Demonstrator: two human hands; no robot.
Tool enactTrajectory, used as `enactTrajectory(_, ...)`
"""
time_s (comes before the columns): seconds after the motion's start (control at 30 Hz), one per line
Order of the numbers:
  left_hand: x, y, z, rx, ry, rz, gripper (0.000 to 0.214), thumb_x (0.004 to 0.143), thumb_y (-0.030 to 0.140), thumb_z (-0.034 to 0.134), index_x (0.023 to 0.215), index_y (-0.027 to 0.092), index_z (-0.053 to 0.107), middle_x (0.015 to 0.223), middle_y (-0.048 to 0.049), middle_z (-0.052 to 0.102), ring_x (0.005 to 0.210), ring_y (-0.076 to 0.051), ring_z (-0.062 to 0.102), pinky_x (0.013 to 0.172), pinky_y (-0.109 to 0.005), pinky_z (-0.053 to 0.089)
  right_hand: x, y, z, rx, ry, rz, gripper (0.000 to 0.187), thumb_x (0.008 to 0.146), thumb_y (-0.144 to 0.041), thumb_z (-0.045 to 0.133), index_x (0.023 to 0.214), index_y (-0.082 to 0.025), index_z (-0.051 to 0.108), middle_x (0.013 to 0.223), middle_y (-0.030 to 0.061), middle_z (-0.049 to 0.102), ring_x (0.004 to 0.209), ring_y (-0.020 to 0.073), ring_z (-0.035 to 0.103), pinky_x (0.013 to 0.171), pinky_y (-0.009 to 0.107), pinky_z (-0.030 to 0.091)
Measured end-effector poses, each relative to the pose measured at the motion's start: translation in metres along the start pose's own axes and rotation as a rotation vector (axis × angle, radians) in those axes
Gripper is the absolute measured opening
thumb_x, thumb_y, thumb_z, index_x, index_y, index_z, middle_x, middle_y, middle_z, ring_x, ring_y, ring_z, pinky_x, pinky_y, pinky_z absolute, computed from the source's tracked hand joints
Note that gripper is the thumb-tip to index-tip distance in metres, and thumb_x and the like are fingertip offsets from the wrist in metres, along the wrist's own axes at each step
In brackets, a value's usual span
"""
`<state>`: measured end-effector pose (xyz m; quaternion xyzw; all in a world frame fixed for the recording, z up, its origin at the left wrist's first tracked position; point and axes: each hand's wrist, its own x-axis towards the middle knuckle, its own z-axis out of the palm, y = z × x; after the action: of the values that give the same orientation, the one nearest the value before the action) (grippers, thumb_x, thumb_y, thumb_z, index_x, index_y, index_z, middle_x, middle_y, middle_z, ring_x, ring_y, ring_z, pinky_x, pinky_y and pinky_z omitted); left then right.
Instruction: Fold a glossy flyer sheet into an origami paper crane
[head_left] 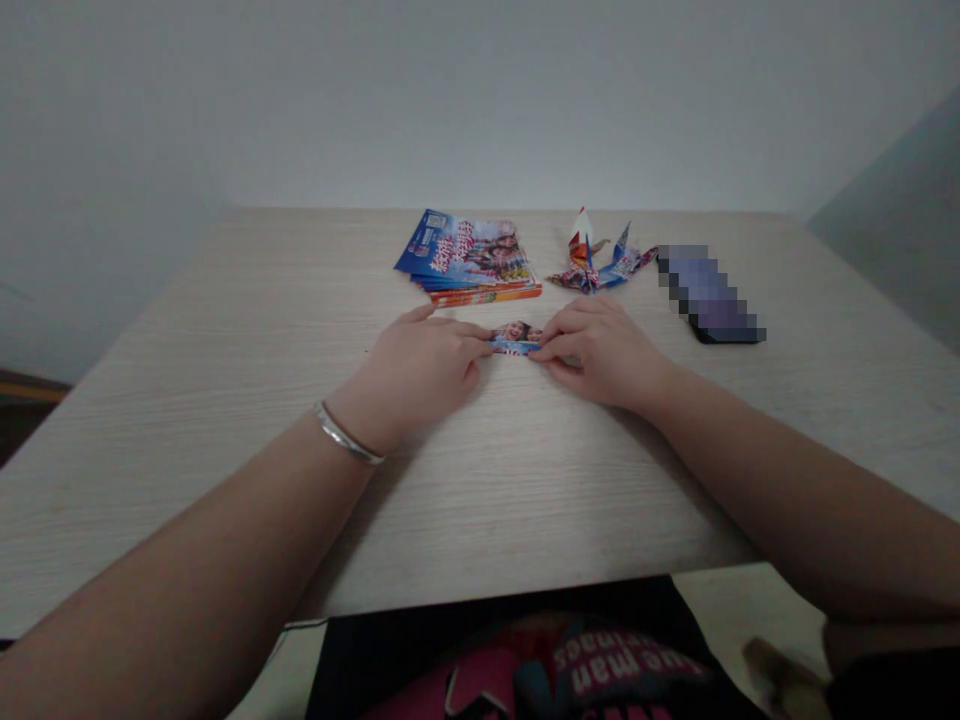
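Observation:
A small piece of folded printed paper [514, 338] lies on the table between my two hands, its ends covered by my fingers. My left hand [427, 365], with a silver bangle [346, 436] on the wrist, grips the left end with its fingers pressed together. At the opposite end my right hand [596, 352] pinches the paper between thumb and fingers. Just behind the hands is a stack of printed leaflets [469, 250], blue on top with orange edges below. Folded paper cranes [600, 262] made of similar printed paper sit behind my right hand.
A phone [709, 295], its screen blurred out, lies right of the cranes. The pale wood-grain table [225, 330] reaches back to a white wall [480, 100]. Its front edge runs just before my body, where a dark printed shirt [525, 660] shows.

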<state>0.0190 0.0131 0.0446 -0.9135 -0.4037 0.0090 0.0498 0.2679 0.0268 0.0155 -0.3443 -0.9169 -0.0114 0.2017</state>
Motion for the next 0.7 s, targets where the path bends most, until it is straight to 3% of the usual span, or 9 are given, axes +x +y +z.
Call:
enactTrajectory(0.37, -0.002, 0.013, -0.003, 0.073, 0.114, 0.022, 0.024, 0.094, 0.022, 0.053, 0.099, 0.013, 0.075, 0.115, -0.0123, 0.073, 0.108, -0.031, 0.066, 0.095, -0.046, 0.050, 0.002, 0.003, -0.012, -0.009, -0.042, -0.009, 0.018, 0.085, -0.020, 0.068, 0.091, -0.023, 0.084, 0.091, 0.0079, 0.074, 0.086, 0.0225, 0.061, 0.080, 0.037, 0.043)
enactTrajectory(0.53, -0.002, 0.019, 0.000, 0.048, 0.109, 0.015, 0.033, 0.098, 0.025, 0.052, 0.126, 0.015, 0.066, 0.115, -0.0113, 0.073, 0.103, -0.031, 0.068, 0.090, -0.048, 0.052, 0.002, 0.006, -0.012, 0.033, -0.114, 0.047, 0.020, 0.091, -0.026, 0.066, 0.097, -0.025, 0.084, 0.086, 0.0074, 0.069, 0.082, 0.0208, 0.059, 0.077, 0.035, 0.042)
enactTrajectory(0.7, -0.003, 0.020, 0.001, 0.039, 0.095, 0.007, 0.031, 0.101, 0.028, 0.048, 0.125, 0.020, 0.066, 0.120, -0.0094, 0.070, 0.107, -0.032, 0.065, 0.086, -0.047, 0.054, -0.002, 0.016, -0.009, 0.153, -0.119, 0.038, 0.022, 0.093, -0.028, 0.064, 0.105, -0.024, 0.083, 0.085, 0.0070, 0.068, 0.079, 0.0182, 0.059, 0.074, 0.034, 0.041)
